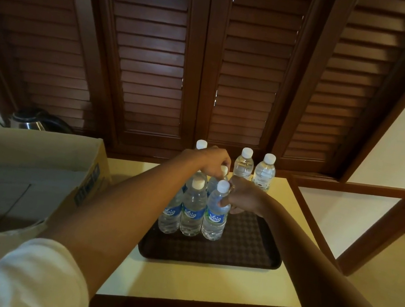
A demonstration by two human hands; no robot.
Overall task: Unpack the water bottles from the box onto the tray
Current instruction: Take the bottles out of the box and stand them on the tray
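Observation:
A dark textured tray [240, 245] lies on the cream table. Several clear water bottles with white caps and blue labels stand on its far left part, the front row [192, 212] close together. My left hand [210, 161] reaches over them and pinches the cap of a second-row bottle [224, 170]. My right hand [243, 197] grips the neck of the front-right bottle [215, 215]. Two more bottles [264, 171] stand behind the tray near the shutters. The open cardboard box [37, 162] sits at the left; I see no bottles inside it.
A steel kettle [30, 122] stands behind the box at the back left. Dark wooden louvred shutters [209, 62] rise right behind the table. The table's right edge [301, 220] drops off beside a wooden frame.

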